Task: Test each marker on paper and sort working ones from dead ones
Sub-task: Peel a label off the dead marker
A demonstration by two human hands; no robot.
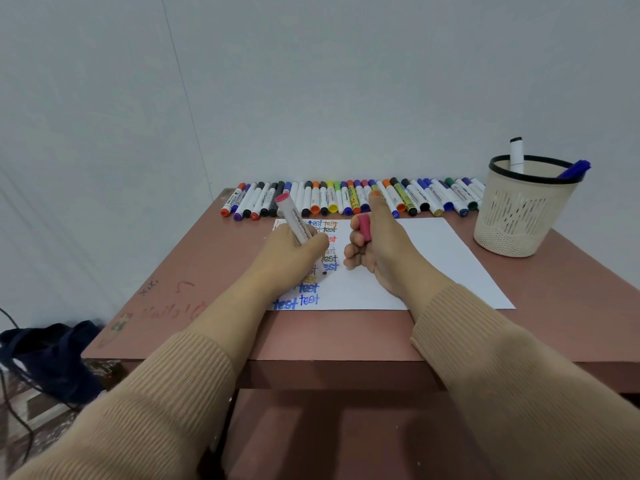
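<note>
Sleeves (173, 393) lie nearest, reaching over the desk (207, 271). My left grip (294, 251) is closed round a pink-ended marker (294, 221), its lower end down at the paper (433, 265). My right grip (374, 251), just beside it, curls round a pink cap (363, 228), thumb raised.

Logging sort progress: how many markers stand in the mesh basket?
2: a white marker upright at the back, a blue marker leaning on the right rim of the basket. Others may be hidden inside.

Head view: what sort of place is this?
Probably a plain room in a home or office, not a workshop: a small scribbled-on table against a bare wall, a row of markers and a dark bag on the floor.
</note>
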